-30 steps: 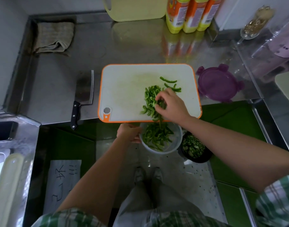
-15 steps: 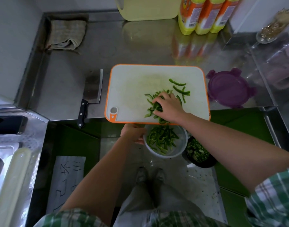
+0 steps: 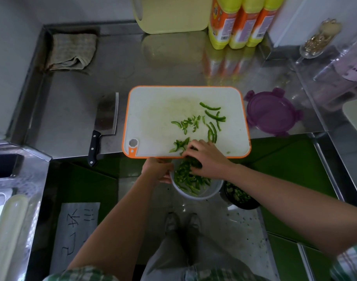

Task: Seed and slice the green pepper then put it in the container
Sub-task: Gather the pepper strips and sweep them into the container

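Green pepper strips (image 3: 211, 120) lie scattered on the white, orange-rimmed cutting board (image 3: 153, 118). Just below the board's front edge, my left hand (image 3: 156, 169) holds a round white container (image 3: 210, 192) by its left rim, with a heap of pepper strips (image 3: 187, 179) inside. My right hand (image 3: 207, 157) sits at the board's front edge, fingers curled over a clump of strips, pushing them over the edge into the container.
A cleaver (image 3: 104, 122) lies on the steel counter left of the board. The purple lid (image 3: 272, 114) rests to the right. A black bin (image 3: 241, 196) of scraps stands beside the container. A folded cloth (image 3: 72, 51), a yellow jug (image 3: 171, 13) and bottles (image 3: 240, 21) line the back.
My right hand has dragged a clump of strips from mid-board down to the front edge and over the container, leaving scattered strips behind. The left hand keeps holding the container.
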Demonstrator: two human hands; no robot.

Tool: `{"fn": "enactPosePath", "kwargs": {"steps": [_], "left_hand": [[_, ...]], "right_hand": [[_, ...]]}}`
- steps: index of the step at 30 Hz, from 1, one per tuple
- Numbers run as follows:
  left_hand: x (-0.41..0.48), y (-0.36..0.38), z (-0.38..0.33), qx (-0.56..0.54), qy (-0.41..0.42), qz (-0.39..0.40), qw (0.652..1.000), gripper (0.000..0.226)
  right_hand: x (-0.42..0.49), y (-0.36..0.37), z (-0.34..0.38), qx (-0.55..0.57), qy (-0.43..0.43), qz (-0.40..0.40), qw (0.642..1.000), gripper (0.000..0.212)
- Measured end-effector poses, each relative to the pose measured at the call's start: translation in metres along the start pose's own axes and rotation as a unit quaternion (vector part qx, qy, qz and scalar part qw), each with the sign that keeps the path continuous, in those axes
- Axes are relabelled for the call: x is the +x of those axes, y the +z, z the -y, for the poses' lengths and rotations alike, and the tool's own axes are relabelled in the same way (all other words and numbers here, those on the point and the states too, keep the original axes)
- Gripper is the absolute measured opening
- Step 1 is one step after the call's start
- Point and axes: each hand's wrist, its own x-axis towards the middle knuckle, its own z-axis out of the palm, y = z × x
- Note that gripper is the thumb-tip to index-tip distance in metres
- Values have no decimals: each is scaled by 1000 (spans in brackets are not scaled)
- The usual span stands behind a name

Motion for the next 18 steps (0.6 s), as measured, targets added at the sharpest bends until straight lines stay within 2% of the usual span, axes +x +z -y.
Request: {"fn": "enactPosePath", "kwargs": {"steps": [4,12,18], "left_hand": [[0,-1,0,5,-1,-3,1000,5],[3,-1,1,8,-10,-6,1000,5],[2,-3,-2,3,-14,-4,1000,7]], "right_hand": [[-3,-4,3,11,-32,8,999,52],[10,-12,2,42,-61,-45,996,21],[37,-14,2,56,-41,-84,994,20]]}}
